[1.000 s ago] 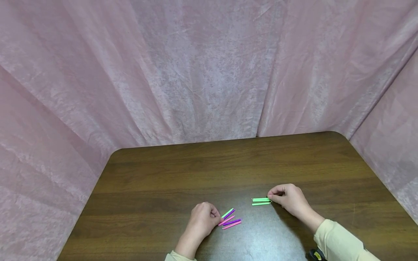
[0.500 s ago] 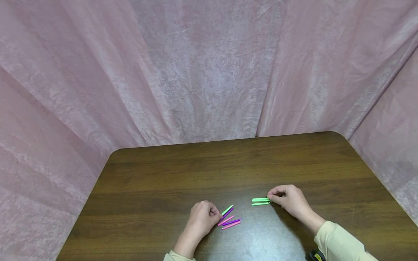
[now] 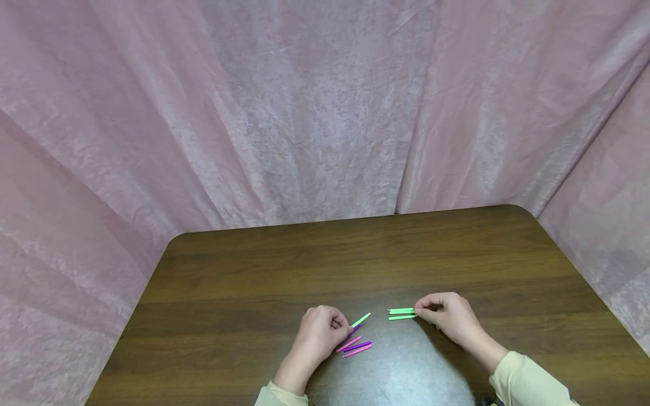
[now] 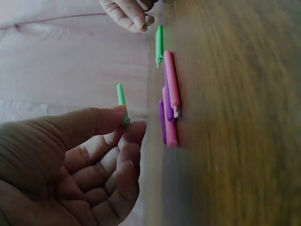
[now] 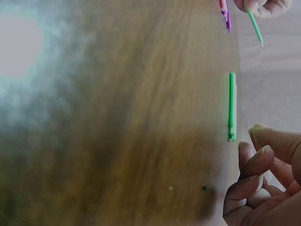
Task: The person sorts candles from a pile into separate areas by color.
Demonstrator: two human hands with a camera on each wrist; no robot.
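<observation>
My left hand point(image 3: 321, 332) pinches a green candle point(image 3: 361, 320) between thumb and fingertips. In the left wrist view this candle is raised off the table, its far end pointing away. Below it lie two purple candles point(image 3: 364, 344) and two pink candles point(image 3: 358, 351), loosely fanned. To their right, several green candles point(image 3: 402, 317) rest roughly parallel. My right hand point(image 3: 449, 316) hovers by their right end, thumb and fingers loosely bent; in the right wrist view a gap shows between its fingertips and the green candles point(image 5: 232, 103), and nothing is held.
The brown wooden table point(image 3: 254, 265) has rounded far corners. A pink velvet curtain point(image 3: 325, 113) hangs behind it and at both sides. Tiny crumbs point(image 5: 205, 188) lie on the tabletop in the right wrist view. A dark object point(image 3: 491, 401) is cut off beside the right sleeve.
My left hand has lifted the green candle from beside the purple one and moved it slightly up and to the right. The right hand has stayed nearly in place.
</observation>
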